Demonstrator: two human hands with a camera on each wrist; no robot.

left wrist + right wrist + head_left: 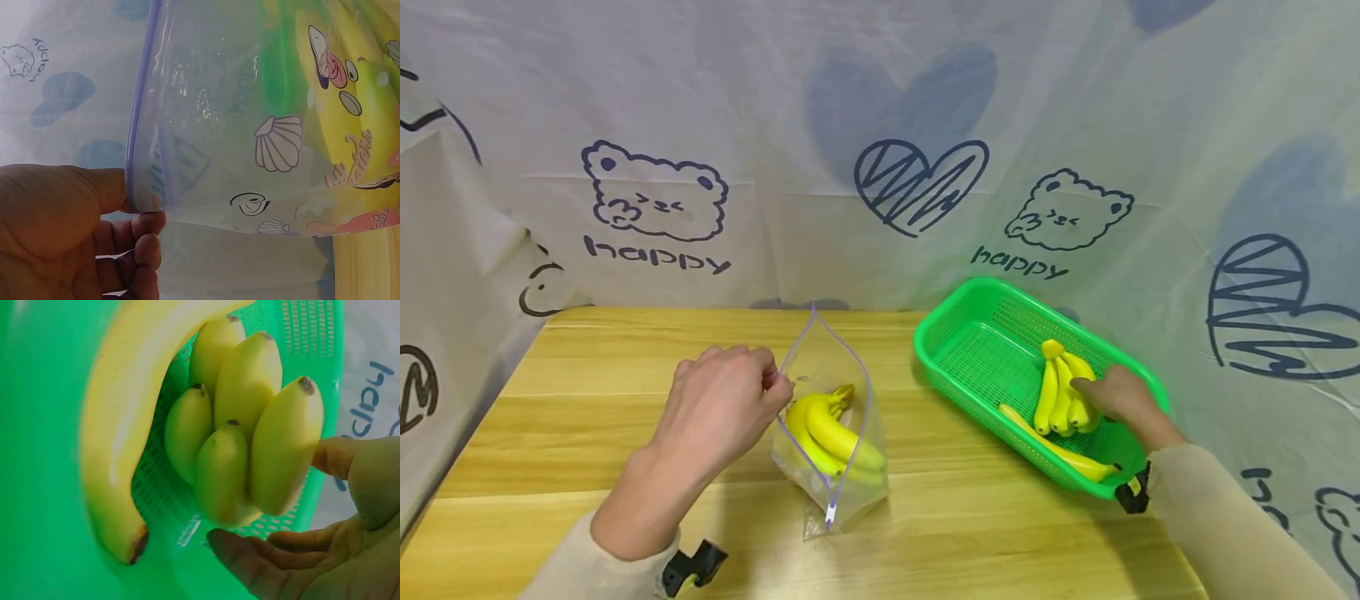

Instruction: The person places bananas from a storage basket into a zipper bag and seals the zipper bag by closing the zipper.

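Note:
My left hand [722, 400] pinches the left rim of a clear zip bag [867, 467] between thumb and fingertips. Purple strips edge its spread mouth, and a white slider [831, 514] sits at the near end. Inside the bag is a bunch of yellow bananas [827, 433]. In the left wrist view, shell prints mark the bag's side [279, 144]. My right hand [1123, 398] reaches into a green basket [955, 392], at a bunch of small bananas [250, 394]. Its thumb lies against one banana, with the fingers extended beside the bunch. A single long banana [119, 412] lies alongside.
The bag and basket stand on a light wooden table [587, 358], the basket to the right. A white printed cloth [775, 108] hangs behind the table and along its sides, close to the basket's far rim.

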